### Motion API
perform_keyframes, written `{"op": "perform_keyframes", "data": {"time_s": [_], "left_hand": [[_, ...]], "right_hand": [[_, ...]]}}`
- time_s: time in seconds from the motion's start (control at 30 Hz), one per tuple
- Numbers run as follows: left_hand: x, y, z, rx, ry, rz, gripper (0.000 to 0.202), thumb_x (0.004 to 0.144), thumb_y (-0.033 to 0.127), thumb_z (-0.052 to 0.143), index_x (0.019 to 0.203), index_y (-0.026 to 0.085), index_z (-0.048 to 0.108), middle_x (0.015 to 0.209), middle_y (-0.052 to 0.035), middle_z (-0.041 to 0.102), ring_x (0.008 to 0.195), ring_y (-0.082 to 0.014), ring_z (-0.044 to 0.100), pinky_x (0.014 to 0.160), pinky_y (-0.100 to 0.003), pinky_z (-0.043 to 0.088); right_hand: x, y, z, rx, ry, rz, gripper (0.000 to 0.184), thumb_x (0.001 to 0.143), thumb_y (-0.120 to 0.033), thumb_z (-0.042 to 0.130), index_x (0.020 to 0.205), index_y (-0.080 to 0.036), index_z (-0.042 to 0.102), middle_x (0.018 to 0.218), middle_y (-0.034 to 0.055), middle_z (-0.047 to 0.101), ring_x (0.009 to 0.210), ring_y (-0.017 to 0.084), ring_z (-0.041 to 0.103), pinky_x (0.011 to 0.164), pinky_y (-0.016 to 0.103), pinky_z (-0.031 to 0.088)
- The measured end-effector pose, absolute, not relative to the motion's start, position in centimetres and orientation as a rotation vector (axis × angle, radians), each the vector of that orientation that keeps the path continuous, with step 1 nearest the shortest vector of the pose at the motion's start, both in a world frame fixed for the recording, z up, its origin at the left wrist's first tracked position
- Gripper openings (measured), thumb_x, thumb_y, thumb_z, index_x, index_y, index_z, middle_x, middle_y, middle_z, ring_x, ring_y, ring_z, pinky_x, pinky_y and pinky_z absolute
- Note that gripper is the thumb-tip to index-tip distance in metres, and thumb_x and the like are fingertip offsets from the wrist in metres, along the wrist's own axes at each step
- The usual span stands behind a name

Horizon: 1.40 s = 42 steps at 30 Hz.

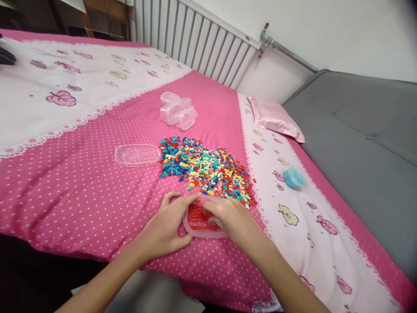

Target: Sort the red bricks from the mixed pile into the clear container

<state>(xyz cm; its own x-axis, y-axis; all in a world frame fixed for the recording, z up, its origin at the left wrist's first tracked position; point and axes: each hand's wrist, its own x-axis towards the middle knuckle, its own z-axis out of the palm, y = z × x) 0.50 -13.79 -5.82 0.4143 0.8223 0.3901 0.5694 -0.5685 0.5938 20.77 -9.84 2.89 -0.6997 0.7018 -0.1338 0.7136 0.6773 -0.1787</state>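
Near the bed's front edge is a clear plastic container point(208, 234) with rows of red toy bricks point(198, 217) in it. My left hand point(171, 221) holds the container's left side, thumb by the near rim and fingers by the far rim. Reaching in from the right, my right hand point(226, 215) has curled fingers down at the red bricks; what is between its fingertips is hidden. Just beyond both hands spreads a loose pile of small multicoloured bricks point(208, 165), with red ones thickest along its right side.
A clear lid point(138, 155) lies left of the pile. Several clear containers point(178, 112) are heaped behind it. To the right sits a tub with blue contents point(294, 178). A pink pillow point(275, 119) lies by the grey headboard point(361, 117); a white radiator point(195, 39) stands behind.
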Motion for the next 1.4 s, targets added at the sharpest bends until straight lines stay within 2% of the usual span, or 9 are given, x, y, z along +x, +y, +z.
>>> {"op": "perform_keyframes", "data": {"time_s": [0.13,0.23,0.33,0.5,0.63,0.93,1.17,1.4], "left_hand": [[0.5,-13.8,-5.8,2.295,1.208,0.941,0.090,0.073,0.014,0.060,0.154,0.027,0.022,0.147,-0.0094,0.057,0.130,-0.0319,0.055,0.116,-0.052,0.030],[0.6,-13.7,-5.8,2.288,1.203,0.939,0.085,0.075,0.016,0.060,0.151,0.027,0.025,0.143,-0.0092,0.059,0.129,-0.0320,0.056,0.116,-0.054,0.028],[0.5,-13.7,-5.8,2.296,1.203,0.933,0.082,0.075,0.016,0.061,0.150,0.026,0.027,0.143,-0.0101,0.059,0.128,-0.0314,0.057,0.117,-0.054,0.027],[0.3,-13.7,-5.8,2.322,1.233,0.939,0.081,0.075,0.017,0.061,0.149,0.027,0.031,0.138,-0.0089,0.063,0.124,-0.0313,0.059,0.112,-0.051,0.034],[0.3,-13.6,-5.9,2.365,1.245,0.937,0.083,0.076,0.017,0.059,0.152,0.027,0.027,0.134,-0.0082,0.065,0.122,-0.0317,0.060,0.112,-0.051,0.035],[0.0,-13.1,-6.5,2.442,1.290,0.924,0.081,0.081,0.022,0.057,0.155,0.027,0.023,0.136,-0.0095,0.065,0.121,-0.0332,0.061,0.111,-0.053,0.038],[-0.3,-13.0,-7.2,2.391,1.344,0.913,0.080,0.081,0.023,0.060,0.155,0.030,0.029,0.144,-0.0068,0.060,0.124,-0.0340,0.058,0.104,-0.047,0.048],[-0.3,-13.0,-7.1,2.425,1.350,0.903,0.081,0.080,0.022,0.060,0.154,0.029,0.030,0.144,-0.0062,0.061,0.126,-0.0343,0.056,0.106,-0.048,0.046]], "right_hand": [[21.7,-10.2,4.1,1.346,2.844,-0.325,0.022,0.099,-0.010,0.054,0.098,-0.023,0.072,0.100,0.0029,0.072,0.090,0.018,0.067,0.073,0.027,0.044],[23.2,-10.7,5.1,1.525,2.958,-0.531,0.031,0.100,-0.009,0.048,0.105,-0.026,0.073,0.104,0.0038,0.068,0.095,0.018,0.065,0.080,0.029,0.047],[25.4,-10.9,5.1,1.716,3.028,-0.764,0.030,0.100,-0.014,0.046,0.106,-0.026,0.073,0.105,0.0053,0.066,0.099,0.020,0.064,0.088,0.032,0.048],[29.3,-9.5,1.1,2.329,3.005,-0.764,0.021,0.098,-0.032,0.054,0.096,-0.024,0.073,0.100,0.0053,0.068,0.095,0.022,0.065,0.087,0.035,0.050],[31.2,-8.5,-2.5,2.695,2.893,-0.577,0.029,0.100,-0.037,0.048,0.101,-0.020,0.071,0.100,0.0095,0.068,0.097,0.025,0.064,0.089,0.041,0.049],[32.3,-9.4,-2.9,2.542,2.870,-0.634,0.023,0.097,-0.029,0.053,0.104,-0.021,0.073,0.106,0.0086,0.070,0.102,0.023,0.065,0.095,0.038,0.049],[32.8,-9.4,-3.2,2.551,2.821,-0.618,0.023,0.098,-0.025,0.050,0.106,-0.022,0.072,0.108,0.0083,0.068,0.105,0.023,0.064,0.098,0.040,0.049],[32.8,-9.7,-3.5,2.510,2.789,-0.614,0.023,0.096,-0.019,0.052,0.108,-0.022,0.072,0.109,0.0073,0.067,0.107,0.023,0.063,0.100,0.039,0.047]]}}
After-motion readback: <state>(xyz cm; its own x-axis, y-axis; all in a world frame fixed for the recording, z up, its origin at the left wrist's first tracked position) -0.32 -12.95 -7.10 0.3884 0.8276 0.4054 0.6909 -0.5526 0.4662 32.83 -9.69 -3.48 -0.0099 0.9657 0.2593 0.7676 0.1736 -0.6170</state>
